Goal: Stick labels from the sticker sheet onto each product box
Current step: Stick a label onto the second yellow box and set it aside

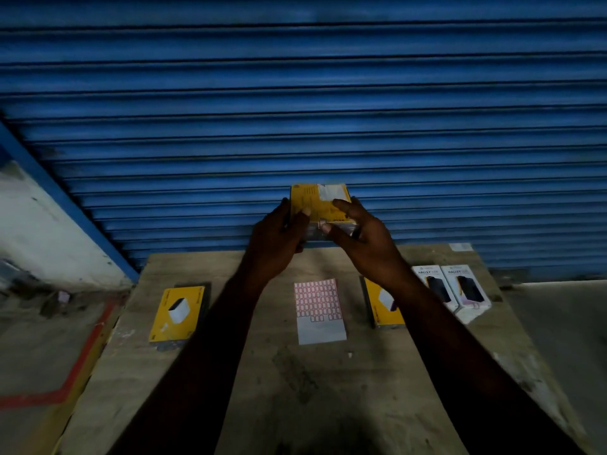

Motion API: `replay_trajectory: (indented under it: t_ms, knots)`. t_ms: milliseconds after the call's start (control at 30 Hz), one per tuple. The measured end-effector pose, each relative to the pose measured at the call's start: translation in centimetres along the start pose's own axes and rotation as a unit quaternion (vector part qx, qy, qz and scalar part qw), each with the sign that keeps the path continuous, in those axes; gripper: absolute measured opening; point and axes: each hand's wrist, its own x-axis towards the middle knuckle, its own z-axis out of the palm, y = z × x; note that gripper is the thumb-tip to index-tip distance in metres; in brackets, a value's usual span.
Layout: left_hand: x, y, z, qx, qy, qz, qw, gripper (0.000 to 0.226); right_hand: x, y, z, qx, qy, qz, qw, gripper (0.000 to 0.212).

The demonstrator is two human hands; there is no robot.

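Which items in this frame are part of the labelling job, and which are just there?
Job: held yellow box, gripped by left hand and right hand; sticker sheet; left yellow box; right yellow box; left Halley box; right Halley box.
Just there: blue roller shutter; red floor line.

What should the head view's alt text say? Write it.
The left hand and right hand hold a yellow box above a wooden table. On it lie a sticker sheet, two other yellow boxes and two white boxes.
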Motion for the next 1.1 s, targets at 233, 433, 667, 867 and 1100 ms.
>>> replay_trajectory:
  t_ms: [233, 433, 667, 867, 1100]
  knots:
    - [-0.4, 0.6, 0.1, 0.162, 0.01, 0.126, 0.979, 0.056, 0.6, -0.7, -2.3, 0.048, -0.066, 0.02, 0.996, 0.052]
    - [-0.8, 0.7, 0.2, 0.203, -0.018, 0.173, 0.964, 0.071, 0.5, -0.5, -2.3, 0.091, -0.019, 0.028, 0.995, 0.048]
    - [-1.1, 1.4, 0.8, 0.045, -0.061, 0.077, 0.994, 0.062, 0.2, -0.1, -1.9, 0.016, 0.031, -0.056, 0.998, 0.069]
    - [-1.1, 1.1, 3.1, -0.099, 0.044, 0.051, 0.993, 0.062, 0.0, -0.3, -0.8, 0.001, 0.05, -0.138, 0.989, 0.072]
    - [-1.2, 0.7, 3.4, -0.246, 0.101, 0.074, 0.961, 0.058, -0.1, -0.5, -0.4, 0.124, 0.04, -0.063, 0.989, 0.087]
